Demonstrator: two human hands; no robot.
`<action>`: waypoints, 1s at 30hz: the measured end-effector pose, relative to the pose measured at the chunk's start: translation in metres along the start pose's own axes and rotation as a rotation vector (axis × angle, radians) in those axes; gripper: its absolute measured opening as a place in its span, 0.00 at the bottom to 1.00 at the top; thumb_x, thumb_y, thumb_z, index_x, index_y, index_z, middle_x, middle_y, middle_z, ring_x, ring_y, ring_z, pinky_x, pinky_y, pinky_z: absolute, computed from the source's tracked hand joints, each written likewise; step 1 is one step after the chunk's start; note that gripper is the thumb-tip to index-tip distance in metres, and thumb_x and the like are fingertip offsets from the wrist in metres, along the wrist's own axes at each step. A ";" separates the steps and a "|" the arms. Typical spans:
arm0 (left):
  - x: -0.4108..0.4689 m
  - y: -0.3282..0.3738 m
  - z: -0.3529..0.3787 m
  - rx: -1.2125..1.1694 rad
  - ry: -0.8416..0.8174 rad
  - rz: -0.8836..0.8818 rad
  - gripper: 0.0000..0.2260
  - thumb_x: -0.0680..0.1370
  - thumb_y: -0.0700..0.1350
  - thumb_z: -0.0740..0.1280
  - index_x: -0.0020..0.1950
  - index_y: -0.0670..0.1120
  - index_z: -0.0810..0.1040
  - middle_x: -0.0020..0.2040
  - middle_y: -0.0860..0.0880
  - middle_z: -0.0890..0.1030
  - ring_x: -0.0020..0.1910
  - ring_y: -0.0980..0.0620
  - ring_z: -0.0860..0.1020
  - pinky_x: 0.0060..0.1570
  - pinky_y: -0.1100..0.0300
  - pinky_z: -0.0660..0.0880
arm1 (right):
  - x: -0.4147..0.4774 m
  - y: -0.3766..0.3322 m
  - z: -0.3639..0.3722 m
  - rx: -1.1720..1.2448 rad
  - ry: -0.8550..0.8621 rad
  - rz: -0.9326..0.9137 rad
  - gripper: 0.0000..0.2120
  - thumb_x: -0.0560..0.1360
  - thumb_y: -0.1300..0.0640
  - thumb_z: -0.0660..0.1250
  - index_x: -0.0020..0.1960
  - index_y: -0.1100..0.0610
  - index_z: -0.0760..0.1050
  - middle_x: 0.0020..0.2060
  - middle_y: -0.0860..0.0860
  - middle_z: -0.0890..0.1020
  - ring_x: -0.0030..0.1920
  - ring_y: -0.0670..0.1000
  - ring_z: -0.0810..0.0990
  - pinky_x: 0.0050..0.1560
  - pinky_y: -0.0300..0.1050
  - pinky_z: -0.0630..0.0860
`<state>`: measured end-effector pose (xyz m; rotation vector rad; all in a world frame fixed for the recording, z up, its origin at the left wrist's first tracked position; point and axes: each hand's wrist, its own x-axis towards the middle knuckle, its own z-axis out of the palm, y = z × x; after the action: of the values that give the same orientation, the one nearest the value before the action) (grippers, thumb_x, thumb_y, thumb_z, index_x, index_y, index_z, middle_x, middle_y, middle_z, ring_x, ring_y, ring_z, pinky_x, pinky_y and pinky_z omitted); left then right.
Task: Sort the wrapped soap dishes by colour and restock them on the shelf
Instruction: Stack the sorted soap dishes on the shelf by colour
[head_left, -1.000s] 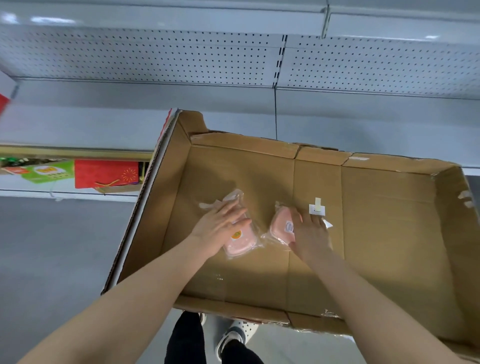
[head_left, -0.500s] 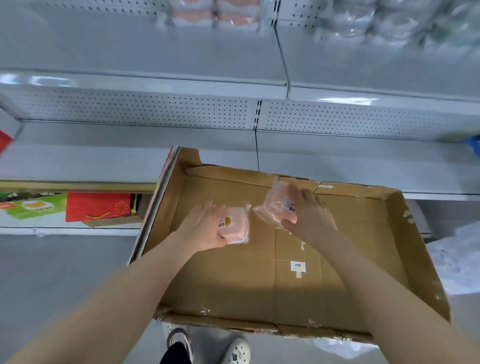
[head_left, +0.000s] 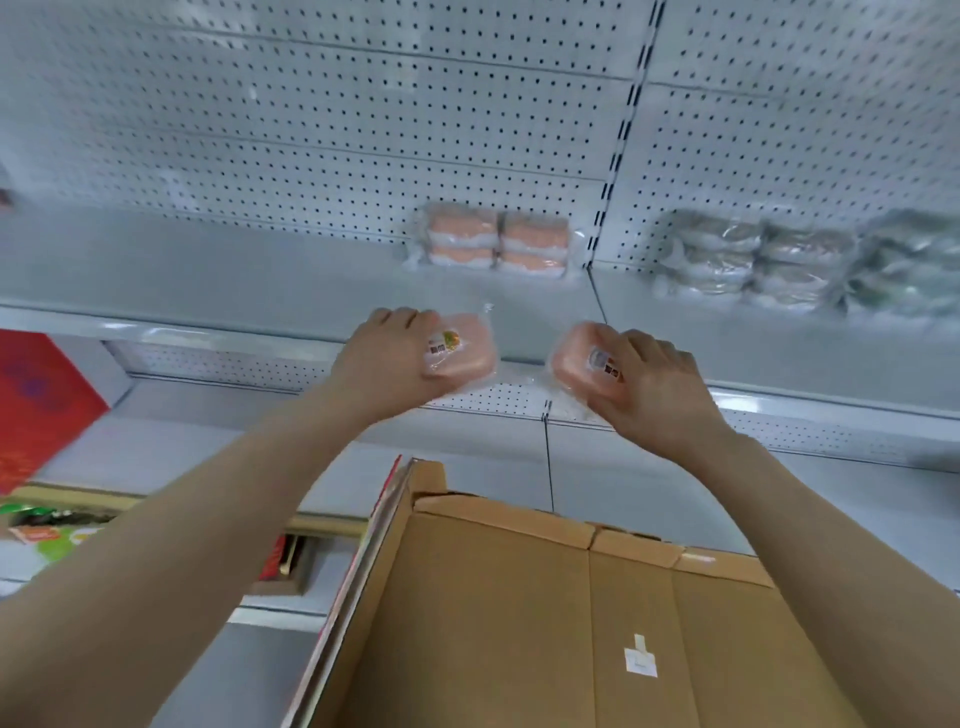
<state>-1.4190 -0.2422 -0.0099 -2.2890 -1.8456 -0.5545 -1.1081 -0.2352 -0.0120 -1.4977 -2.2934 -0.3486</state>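
The left hand (head_left: 384, 358) has its grip closed round a pink soap dish (head_left: 467, 348) — rounded, sealed in glossy clear film, with a small label on its face. The right hand (head_left: 654, 384) grips a second pink dish (head_left: 574, 353) the same way. Both dishes are held in the air before the front edge of the smooth grey shelf (head_left: 208, 270). At the shelf's back, against the perforated panel (head_left: 363, 104), sit stacked pink wrapped dishes (head_left: 493, 241). To their right are blurred greenish stacks (head_left: 779, 260). Below lies an open cardboard box (head_left: 519, 623) — matt brown.
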 end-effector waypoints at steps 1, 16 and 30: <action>0.017 -0.009 -0.005 0.003 0.032 -0.005 0.45 0.63 0.77 0.50 0.65 0.45 0.71 0.59 0.45 0.77 0.57 0.41 0.73 0.60 0.49 0.71 | 0.016 0.000 0.001 -0.007 0.018 -0.006 0.33 0.71 0.45 0.73 0.72 0.51 0.66 0.56 0.55 0.77 0.54 0.63 0.77 0.54 0.56 0.71; 0.276 -0.108 0.027 0.082 -0.001 0.043 0.32 0.71 0.63 0.69 0.67 0.47 0.69 0.63 0.47 0.74 0.61 0.43 0.70 0.58 0.52 0.70 | 0.232 0.031 0.068 -0.103 0.005 0.082 0.36 0.70 0.51 0.72 0.75 0.43 0.61 0.68 0.48 0.69 0.67 0.56 0.67 0.63 0.56 0.64; 0.363 -0.120 0.077 -0.014 0.123 0.273 0.20 0.73 0.50 0.75 0.64 0.50 0.79 0.66 0.43 0.74 0.68 0.38 0.68 0.67 0.47 0.65 | 0.360 0.075 0.119 0.054 -0.119 -0.048 0.26 0.75 0.64 0.64 0.72 0.52 0.71 0.66 0.58 0.74 0.67 0.69 0.69 0.71 0.63 0.62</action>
<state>-1.4564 0.1424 0.0417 -2.4018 -1.4477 -0.6495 -1.1903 0.1392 0.0396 -1.4752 -2.4141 -0.2136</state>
